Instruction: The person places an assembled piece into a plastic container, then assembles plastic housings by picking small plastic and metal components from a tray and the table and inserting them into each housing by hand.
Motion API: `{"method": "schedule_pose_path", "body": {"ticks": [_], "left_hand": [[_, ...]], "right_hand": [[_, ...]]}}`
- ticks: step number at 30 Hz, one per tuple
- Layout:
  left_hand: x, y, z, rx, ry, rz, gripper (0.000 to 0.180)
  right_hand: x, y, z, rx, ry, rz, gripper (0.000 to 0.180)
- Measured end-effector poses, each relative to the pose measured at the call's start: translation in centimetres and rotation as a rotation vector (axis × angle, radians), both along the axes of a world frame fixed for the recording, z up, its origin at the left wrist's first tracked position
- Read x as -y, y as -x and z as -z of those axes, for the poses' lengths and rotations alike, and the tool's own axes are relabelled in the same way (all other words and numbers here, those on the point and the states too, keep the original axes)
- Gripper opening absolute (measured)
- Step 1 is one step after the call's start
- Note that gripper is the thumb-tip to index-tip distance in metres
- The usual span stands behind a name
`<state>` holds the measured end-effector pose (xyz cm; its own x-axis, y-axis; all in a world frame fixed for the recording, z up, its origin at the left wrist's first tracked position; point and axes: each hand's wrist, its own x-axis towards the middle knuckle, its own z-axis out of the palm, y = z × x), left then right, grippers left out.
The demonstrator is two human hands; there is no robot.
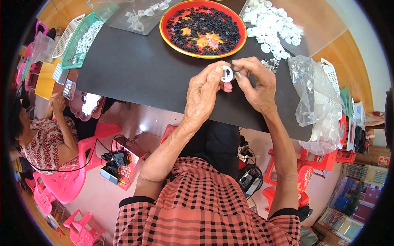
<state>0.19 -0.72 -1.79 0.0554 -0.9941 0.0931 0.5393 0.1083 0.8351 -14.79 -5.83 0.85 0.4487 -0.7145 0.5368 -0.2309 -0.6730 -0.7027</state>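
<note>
My left hand (204,92) and my right hand (255,84) meet over the near part of a black table (135,69). Between their fingertips they pinch a small white round plastic part (227,74) with a dark piece at its centre. Just beyond my hands stands a red round tray with a yellow rim (169,37), filled with several small black plastic pieces (205,28). A heap of white round parts (271,24) lies to the tray's right.
Crumpled clear plastic bags (314,98) lie at the table's right end. A green basket (84,39) with white parts sits at the left, beside a white basket (65,37). Another person (47,139) sits at the left on a pink plastic chair (78,176). Red stools stand below.
</note>
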Motion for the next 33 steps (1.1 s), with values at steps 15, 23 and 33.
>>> {"method": "schedule_pose_path", "body": {"ticks": [15, 23, 33], "left_hand": [[0.1, 0.0, 0.5, 0.057, 0.010, -0.031, 0.033], [-0.1, -0.6, 0.2, -0.283, -0.025, 0.158, 0.033], [-0.3, -0.7, -0.1, -0.171, -0.044, 0.128, 0.033]], "right_hand": [[-0.3, -0.4, 0.0, -0.080, 0.200, 0.019, 0.026], [-0.2, -0.4, -0.1, 0.007, 0.080, 0.086, 0.026], [-0.6, -0.6, -0.4, 0.009, 0.023, 0.067, 0.026]]}}
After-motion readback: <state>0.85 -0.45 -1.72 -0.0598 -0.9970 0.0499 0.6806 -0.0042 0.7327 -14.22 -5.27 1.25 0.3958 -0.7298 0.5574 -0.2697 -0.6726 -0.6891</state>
